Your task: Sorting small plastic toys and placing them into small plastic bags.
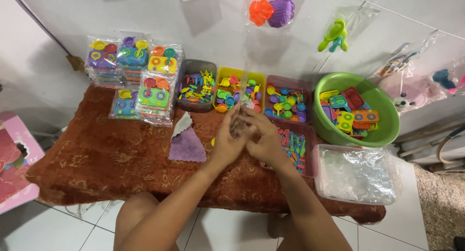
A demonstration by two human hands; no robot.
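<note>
A low table under a rust-brown cloth (97,159) carries stacked toy packets (135,81) at its far left corner and a purple rag (186,147) near the middle. Trays of small toys (242,89) line the far edge, and a green bowl (387,130) and a box of clear bags (356,176) sit at the right end.

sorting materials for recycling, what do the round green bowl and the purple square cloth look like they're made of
The round green bowl looks like moulded plastic: smooth, uniform colour, soft sheen on its rim. The purple square cloth looks like a soft, matte fabric, possibly microfibre: it lies limp with a folded corner and shows no shine.
</note>
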